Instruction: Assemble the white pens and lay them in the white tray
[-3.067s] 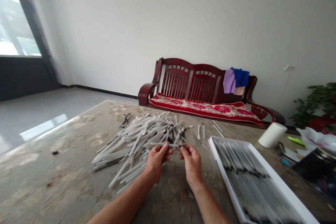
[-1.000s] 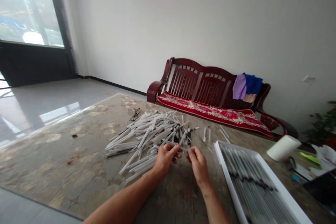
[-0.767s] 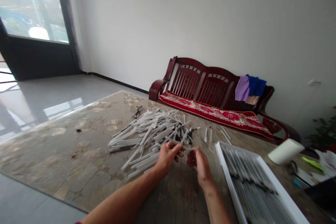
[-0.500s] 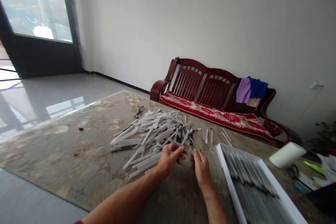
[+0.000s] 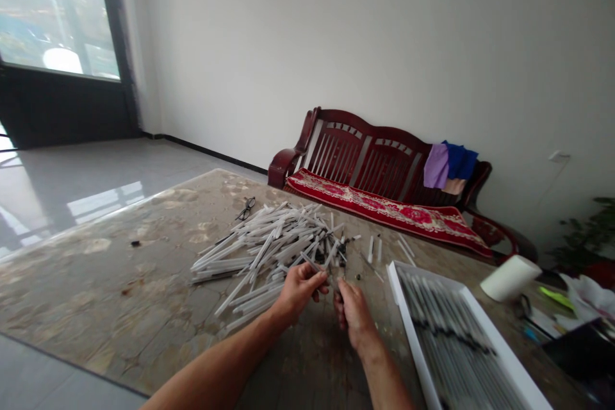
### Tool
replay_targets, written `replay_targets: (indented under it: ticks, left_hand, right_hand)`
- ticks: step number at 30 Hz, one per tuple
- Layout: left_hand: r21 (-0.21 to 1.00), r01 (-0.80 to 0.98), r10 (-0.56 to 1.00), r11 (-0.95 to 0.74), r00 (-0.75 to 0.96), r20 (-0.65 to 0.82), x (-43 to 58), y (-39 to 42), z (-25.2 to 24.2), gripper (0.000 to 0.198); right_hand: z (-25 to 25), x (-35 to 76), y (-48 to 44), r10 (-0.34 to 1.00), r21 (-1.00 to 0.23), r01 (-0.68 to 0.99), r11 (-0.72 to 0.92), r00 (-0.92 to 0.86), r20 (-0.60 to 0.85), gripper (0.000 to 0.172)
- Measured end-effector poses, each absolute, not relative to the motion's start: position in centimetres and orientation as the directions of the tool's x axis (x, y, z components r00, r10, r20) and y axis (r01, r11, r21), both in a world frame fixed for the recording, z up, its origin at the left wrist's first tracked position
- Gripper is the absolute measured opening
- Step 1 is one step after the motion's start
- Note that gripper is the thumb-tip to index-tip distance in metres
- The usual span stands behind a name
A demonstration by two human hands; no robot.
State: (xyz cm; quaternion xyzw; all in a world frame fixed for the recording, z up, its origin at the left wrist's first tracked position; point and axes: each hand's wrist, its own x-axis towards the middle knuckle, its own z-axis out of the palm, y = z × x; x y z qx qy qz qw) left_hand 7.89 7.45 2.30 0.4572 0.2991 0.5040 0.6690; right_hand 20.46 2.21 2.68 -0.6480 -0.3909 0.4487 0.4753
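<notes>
My left hand [image 5: 302,288] is closed, thumb against fingers, on a thin pale tube [image 5: 310,261] that sticks out toward the upper left. Close beside it, a small gap away, my right hand [image 5: 354,314] has its fingers curled in with the thumb on top. What it grips is too small and blurred to make out. Just beyond both hands lies a loose heap of white plastic tubes [image 5: 264,240], with dark bits [image 5: 340,248] at its right edge. Right of my right hand stands a white open box [image 5: 406,314] with rows of slim grey tubes with dark parts [image 5: 461,339].
Eyeglasses [image 5: 246,208] lie behind the heap. Several short tubes [image 5: 371,248] are scattered near the box. A white roll [image 5: 510,278], papers and a dark object [image 5: 581,352] occupy the right side. A wooden bench [image 5: 365,147] stands past the patterned tabletop [image 5: 163,295].
The view has turned slightly right, so everything sits further left. My right hand has tilted a little, its thumb pointing up; the left hand keeps its pinch on the tube.
</notes>
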Motion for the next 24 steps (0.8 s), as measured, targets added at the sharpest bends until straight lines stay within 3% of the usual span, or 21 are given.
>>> replay_targets:
  ticks: [4, 7, 9, 12, 14, 17, 20, 22, 24]
  left_hand:
    - [0.977, -0.212, 0.946, 0.013, 0.319, 0.056, 7.2, 7.7, 2.0, 0.037]
    - [0.964, 0.071, 0.947, -0.258, 0.217, 0.238, 6.6, 7.3, 1.9, 0.027]
    - [0.853, 0.222, 0.877, -0.471, 0.224, 0.426, 6.3, 7.0, 1.8, 0.005]
    - [0.589, 0.381, 0.701, -0.713, 0.389, 0.597, 6.2, 6.7, 1.4, 0.023]
    - [0.431, 0.428, 0.602, -0.795, 0.462, 0.652, 6.2, 6.7, 1.2, 0.018]
    - [0.327, 0.444, 0.529, -0.834, 0.481, 0.699, 6.1, 7.1, 0.8, 0.020]
    - [0.411, 0.407, 0.565, -0.816, 0.409, 0.717, 5.8, 7.4, 0.7, 0.021]
    - [0.584, 0.349, 0.676, -0.733, 0.279, 0.682, 5.7, 7.4, 1.0, 0.018]
    - [0.796, 0.209, 0.823, -0.568, 0.116, 0.557, 5.9, 7.1, 1.5, 0.015]
  right_hand:
    - [2.4, 20.4, 2.3, 0.919, -0.958, 0.086, -0.275, 0.315, -0.236, 0.053]
    - [2.4, 21.4, 2.6, 0.895, -0.952, 0.234, -0.196, 0.440, -0.076, 0.054]
    - [2.5, 22.0, 2.6, 0.874, -0.914, 0.384, -0.132, 0.481, 0.076, 0.055]
    - [2.8, 21.9, 2.0, 0.855, -0.835, 0.547, -0.066, 0.462, 0.234, 0.056]
    - [3.0, 21.3, 1.4, 0.855, -0.820, 0.571, -0.047, 0.447, 0.263, 0.056]
    - [3.1, 20.3, 0.6, 0.896, -0.886, 0.462, -0.053, 0.414, 0.163, 0.056]
    - [3.0, 20.9, 0.5, 0.946, -0.958, 0.257, -0.127, 0.322, -0.039, 0.053]
    - [2.8, 22.7, 1.0, 0.948, -0.963, 0.219, -0.155, 0.309, -0.082, 0.048]
    - [2.4, 25.3, 1.8, 0.931, -0.948, 0.292, -0.125, 0.365, -0.010, 0.039]
